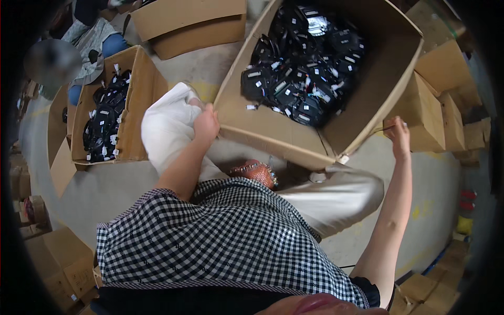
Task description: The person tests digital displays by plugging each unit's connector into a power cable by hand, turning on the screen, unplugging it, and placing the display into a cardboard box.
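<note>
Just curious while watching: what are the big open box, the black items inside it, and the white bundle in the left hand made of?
The big open box looks like plain brown corrugated cardboard, matte, with creased flaps. The black items seem wrapped in glossy plastic, judging by the glints; white tags show on them. The white bundle under the left hand looks like soft fabric or a woven sack, wrinkled and dull.

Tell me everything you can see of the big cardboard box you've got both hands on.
The big cardboard box is plain brown corrugated board, open-topped and tilted, its opening facing the camera. Black packaged items with small white tags are heaped in its upper left part; the rest of the inside is bare. The left hand grips its near left corner, beside a white bag. The right hand is at its right edge. Smaller boxes crowd its right side.
</note>
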A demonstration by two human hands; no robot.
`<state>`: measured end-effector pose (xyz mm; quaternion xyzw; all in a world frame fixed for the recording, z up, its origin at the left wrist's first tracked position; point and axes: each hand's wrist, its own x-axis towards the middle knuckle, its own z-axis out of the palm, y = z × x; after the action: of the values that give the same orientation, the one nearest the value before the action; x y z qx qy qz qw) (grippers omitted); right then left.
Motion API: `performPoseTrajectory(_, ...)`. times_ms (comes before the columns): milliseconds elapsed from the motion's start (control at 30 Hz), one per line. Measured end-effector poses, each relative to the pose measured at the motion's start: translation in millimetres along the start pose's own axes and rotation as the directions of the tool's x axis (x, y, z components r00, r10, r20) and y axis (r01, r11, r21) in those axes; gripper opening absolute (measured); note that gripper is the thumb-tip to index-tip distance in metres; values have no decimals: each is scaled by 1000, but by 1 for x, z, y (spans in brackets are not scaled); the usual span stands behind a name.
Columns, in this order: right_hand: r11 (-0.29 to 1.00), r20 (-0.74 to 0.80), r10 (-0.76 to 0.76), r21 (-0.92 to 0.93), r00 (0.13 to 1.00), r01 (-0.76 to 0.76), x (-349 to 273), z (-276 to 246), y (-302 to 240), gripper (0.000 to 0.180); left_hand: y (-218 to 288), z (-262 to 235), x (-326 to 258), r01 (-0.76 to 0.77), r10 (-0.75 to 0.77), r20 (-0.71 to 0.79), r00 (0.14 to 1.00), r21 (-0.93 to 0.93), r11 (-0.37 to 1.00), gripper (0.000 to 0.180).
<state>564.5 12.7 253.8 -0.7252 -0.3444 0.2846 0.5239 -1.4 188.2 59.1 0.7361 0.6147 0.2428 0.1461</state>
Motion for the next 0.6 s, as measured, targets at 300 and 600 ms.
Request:
performPoseTrajectory(300, 958, -148, -241, -195, 959, 210, -55, 64, -42, 37, 6, -54, -23, 200, -230, 283, 931, 132, 971, 29)
performPoseTrajectory(600, 926, -231, -258, -335, 938, 172, -91, 105, -71, 33, 110, -144, 163, -104, 101, -28, 995, -143, 984, 45)
